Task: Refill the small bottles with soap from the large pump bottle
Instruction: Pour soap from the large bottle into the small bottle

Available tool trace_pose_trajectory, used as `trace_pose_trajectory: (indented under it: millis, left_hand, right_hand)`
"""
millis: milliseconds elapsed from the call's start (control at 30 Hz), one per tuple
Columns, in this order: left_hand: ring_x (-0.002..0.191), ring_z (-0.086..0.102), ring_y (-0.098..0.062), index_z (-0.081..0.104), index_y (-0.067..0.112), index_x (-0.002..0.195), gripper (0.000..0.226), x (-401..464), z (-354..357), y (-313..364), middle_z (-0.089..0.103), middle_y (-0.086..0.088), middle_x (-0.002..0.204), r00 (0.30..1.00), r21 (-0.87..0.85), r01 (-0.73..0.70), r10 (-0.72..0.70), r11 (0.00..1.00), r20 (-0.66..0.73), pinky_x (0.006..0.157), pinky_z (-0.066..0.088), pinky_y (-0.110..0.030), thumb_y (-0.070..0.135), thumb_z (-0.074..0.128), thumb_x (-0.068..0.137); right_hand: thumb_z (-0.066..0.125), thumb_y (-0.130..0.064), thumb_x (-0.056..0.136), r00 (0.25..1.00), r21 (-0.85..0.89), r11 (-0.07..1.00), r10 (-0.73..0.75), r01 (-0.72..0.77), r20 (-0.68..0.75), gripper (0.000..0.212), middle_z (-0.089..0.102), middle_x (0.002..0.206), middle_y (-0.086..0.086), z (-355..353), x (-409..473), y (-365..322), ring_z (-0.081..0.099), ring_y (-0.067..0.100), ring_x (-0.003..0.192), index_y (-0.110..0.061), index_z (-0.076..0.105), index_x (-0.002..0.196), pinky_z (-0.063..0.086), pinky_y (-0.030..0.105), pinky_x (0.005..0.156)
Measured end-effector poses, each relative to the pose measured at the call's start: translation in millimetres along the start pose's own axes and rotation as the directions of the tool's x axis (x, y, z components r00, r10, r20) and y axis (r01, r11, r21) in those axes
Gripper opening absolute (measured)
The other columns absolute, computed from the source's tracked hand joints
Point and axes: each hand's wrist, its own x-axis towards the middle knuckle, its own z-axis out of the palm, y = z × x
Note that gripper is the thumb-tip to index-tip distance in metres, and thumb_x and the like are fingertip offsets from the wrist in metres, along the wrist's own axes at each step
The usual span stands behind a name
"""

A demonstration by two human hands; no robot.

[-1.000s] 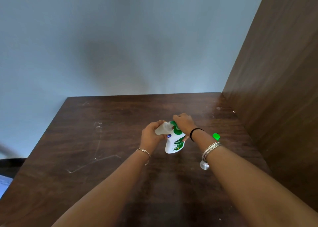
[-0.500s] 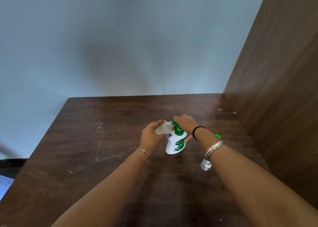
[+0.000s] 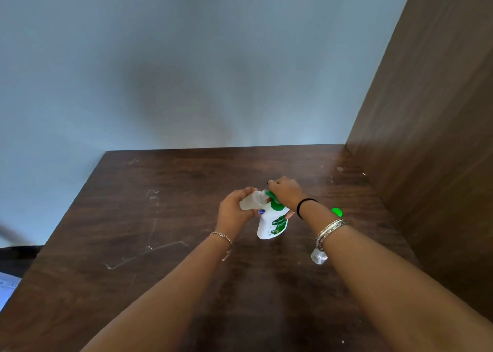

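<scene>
A white pump bottle (image 3: 270, 225) with a green label and green pump head stands near the middle of the brown table (image 3: 160, 218). My right hand (image 3: 285, 190) lies over the pump head, fingers curled on top of it. My left hand (image 3: 234, 209) grips a small clear bottle (image 3: 250, 201), tilted with its mouth at the pump's nozzle. A second small clear bottle (image 3: 318, 257) stands on the table, partly hidden behind my right forearm. A small green cap (image 3: 337, 212) lies just beyond my right wrist.
A brown wooden panel (image 3: 426, 138) rises along the table's right side. A pale blue wall (image 3: 186, 71) stands behind the table. White scratch marks (image 3: 149, 253) run across the tabletop on the left. The table's left edge drops to a dark floor.
Both hands and the bottles stay almost where they were. My right hand has shifted very slightly on the pump head.
</scene>
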Motion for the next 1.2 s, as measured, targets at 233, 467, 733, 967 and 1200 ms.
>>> trace_pose_trajectory:
  millis: [233, 467, 733, 967, 1200]
  left_hand:
    - [0.090, 0.058, -0.010, 0.066, 0.014, 0.106, 0.044, 3.9, -2.9, 3.9, 0.065, -0.001, 0.102, 1.000, -0.003, -0.018, 0.018, 1.000, -0.001, 0.072, 0.041, -0.005, 0.010, 0.080, 0.064]
    - [0.094, 0.059, -0.014, 0.064, 0.013, 0.110, 0.047, 3.4, 0.1, -2.5, 0.066, -0.005, 0.107, 1.000, 0.055, -0.005, 0.005, 0.998, 0.007, 0.075, 0.040, -0.011, 0.007, 0.078, 0.066]
    - [0.095, 0.058, -0.013, 0.063, 0.012, 0.112, 0.048, 5.5, -2.7, 0.9, 0.065, -0.004, 0.110, 1.000, 0.044, 0.002, -0.002, 0.999, -0.012, 0.078, 0.040, -0.013, 0.008, 0.078, 0.066]
    - [0.093, 0.056, -0.010, 0.064, 0.014, 0.112, 0.048, 3.6, 0.7, -1.3, 0.065, -0.003, 0.110, 1.000, 0.072, 0.004, -0.005, 0.997, 0.012, 0.080, 0.040, -0.015, 0.009, 0.078, 0.066]
    - [0.093, 0.056, -0.010, 0.064, 0.013, 0.111, 0.048, 3.7, 0.3, 0.9, 0.065, -0.003, 0.110, 1.000, 0.051, -0.004, 0.004, 0.999, 0.010, 0.078, 0.039, -0.013, 0.007, 0.078, 0.065]
  right_hand:
    - [0.036, -0.026, 0.094, 0.994, 0.030, 0.998, 0.045, -0.048, 0.100, 0.027, 0.052, 0.107, 0.017, -5.2, -2.8, -0.7, 0.058, 0.035, 0.097, -0.006, 0.053, 0.098, 0.058, 0.041, 0.067]
    - [0.027, -0.022, 0.098, 0.999, -0.168, 0.985, -0.032, 0.036, 0.028, 0.034, 0.057, 0.116, 0.016, 3.4, 0.1, 2.7, 0.051, 0.028, 0.095, -0.007, 0.057, 0.099, 0.040, 0.035, 0.084]
    - [0.034, -0.012, 0.095, 0.999, -0.186, 0.981, -0.043, 0.048, 0.030, 0.020, 0.053, 0.119, 0.012, -2.6, 5.9, 1.0, 0.049, 0.032, 0.113, -0.009, 0.053, 0.101, 0.037, 0.041, 0.099]
    - [0.026, -0.021, 0.095, 0.998, -0.370, 0.927, -0.054, 0.056, 0.016, 0.029, 0.053, 0.125, 0.005, 0.4, -3.4, 2.6, 0.045, 0.029, 0.115, -0.017, 0.052, 0.106, 0.037, 0.043, 0.095]
    - [0.027, -0.023, 0.092, 0.997, -0.386, 0.920, -0.048, 0.067, 0.058, 0.028, 0.054, 0.125, 0.005, -7.8, 0.3, -4.0, 0.044, 0.027, 0.115, -0.020, 0.053, 0.102, 0.034, 0.045, 0.094]
